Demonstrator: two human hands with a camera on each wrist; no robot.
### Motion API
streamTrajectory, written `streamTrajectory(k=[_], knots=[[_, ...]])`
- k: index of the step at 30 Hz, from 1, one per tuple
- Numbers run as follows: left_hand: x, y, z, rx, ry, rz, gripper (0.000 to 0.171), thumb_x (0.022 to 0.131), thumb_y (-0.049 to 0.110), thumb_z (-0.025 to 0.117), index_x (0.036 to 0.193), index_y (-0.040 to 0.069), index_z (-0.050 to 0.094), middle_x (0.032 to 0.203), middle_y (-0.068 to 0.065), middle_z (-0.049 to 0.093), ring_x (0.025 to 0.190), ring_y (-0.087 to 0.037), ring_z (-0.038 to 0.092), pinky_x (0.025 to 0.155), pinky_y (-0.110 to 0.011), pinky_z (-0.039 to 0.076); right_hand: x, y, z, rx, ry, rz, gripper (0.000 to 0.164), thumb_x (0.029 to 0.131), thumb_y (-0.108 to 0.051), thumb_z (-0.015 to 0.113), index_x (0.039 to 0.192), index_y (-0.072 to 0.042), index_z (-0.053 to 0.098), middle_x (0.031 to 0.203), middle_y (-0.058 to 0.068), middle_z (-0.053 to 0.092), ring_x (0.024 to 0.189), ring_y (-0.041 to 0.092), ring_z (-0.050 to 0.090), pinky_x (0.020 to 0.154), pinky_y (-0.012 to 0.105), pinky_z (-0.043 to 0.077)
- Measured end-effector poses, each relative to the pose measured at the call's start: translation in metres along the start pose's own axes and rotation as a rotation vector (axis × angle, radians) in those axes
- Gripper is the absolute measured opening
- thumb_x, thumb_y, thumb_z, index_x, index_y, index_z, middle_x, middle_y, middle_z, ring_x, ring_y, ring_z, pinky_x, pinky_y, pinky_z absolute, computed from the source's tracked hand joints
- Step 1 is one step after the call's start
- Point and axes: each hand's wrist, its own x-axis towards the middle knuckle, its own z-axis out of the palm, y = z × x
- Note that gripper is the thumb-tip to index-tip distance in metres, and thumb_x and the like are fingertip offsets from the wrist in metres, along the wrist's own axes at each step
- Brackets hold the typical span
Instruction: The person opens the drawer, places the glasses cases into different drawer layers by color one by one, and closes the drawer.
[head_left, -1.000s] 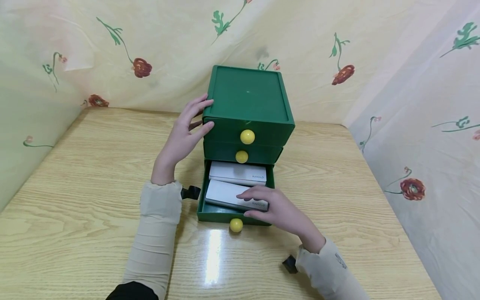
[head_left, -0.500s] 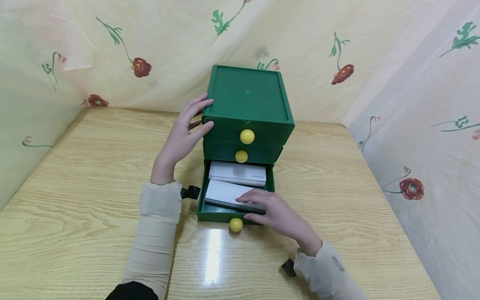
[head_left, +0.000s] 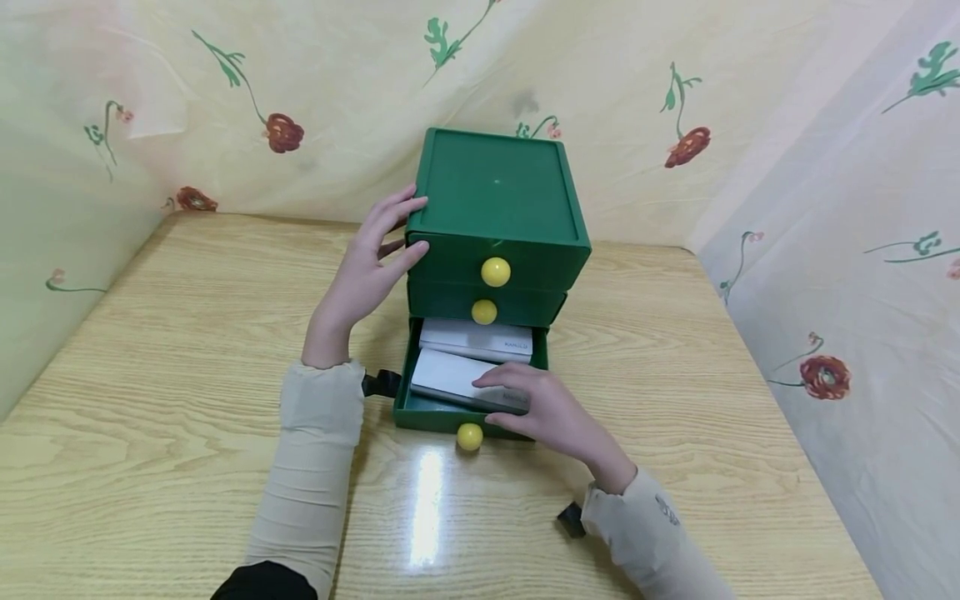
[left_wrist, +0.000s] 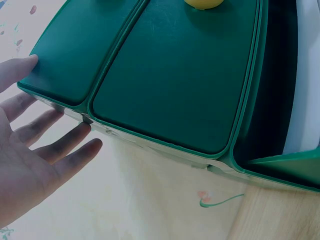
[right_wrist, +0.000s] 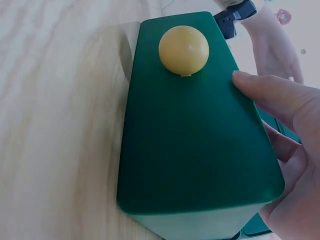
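A green drawer cabinet [head_left: 495,192] with yellow ball knobs stands at the back of the table. Its bottom drawer [head_left: 427,419] is pulled out and holds two white oblong boxes [head_left: 450,372] with small dark lettering. My left hand [head_left: 360,271] rests against the cabinet's upper left side, fingers spread, with the thumb on the front of the top drawer. My right hand [head_left: 547,408] is at the right end of the bottom drawer's front. Its thumb touches the top edge of the front panel [right_wrist: 195,135], while the other fingers reach over the nearer box.
Two upper drawers with yellow knobs [head_left: 496,272] are closed. The wooden table [head_left: 187,417] extends on both sides of the cabinet, and a flower-patterned cloth [head_left: 600,108] hangs behind and to the right. Black straps [head_left: 572,520] show at both wrists.
The bottom drawer has slid a little way into the cabinet, with the boxes and my right hand moving along with it. My left hand stays in place.
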Motion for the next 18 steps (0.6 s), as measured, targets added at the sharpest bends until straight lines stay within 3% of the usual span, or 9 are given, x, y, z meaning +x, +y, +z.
streamTrajectory(k=[10, 18], knots=[[-0.0001, -0.0003, 0.0, -0.006, -0.002, -0.002, 0.048, 0.098, 0.014, 0.056, 0.145, 0.011, 0.044, 0.158, -0.001, 0.028, 0.138, -0.028, 0.037, 0.11, -0.054, 0.038, 0.0036, 0.0081, -0.0033, -0.007, 0.066, 0.04, 0.036, 0.081, -0.01, 0.077, 0.117, -0.01, 0.069, 0.119, 0.003, 0.068, 0.113, 0.02, 0.062, 0.096, 0.041, 0.053], [-0.0003, -0.0004, -0.0002, -0.004, -0.001, -0.001, 0.048, 0.098, 0.014, 0.056, 0.145, 0.012, 0.044, 0.158, -0.001, 0.028, 0.138, -0.028, 0.037, 0.11, -0.055, 0.038, -0.0015, 0.0047, -0.0021, -0.007, 0.045, 0.038, 0.034, 0.084, -0.009, 0.074, 0.118, -0.012, 0.068, 0.12, 0.002, 0.067, 0.114, 0.019, 0.062, 0.096, 0.04, 0.053]])
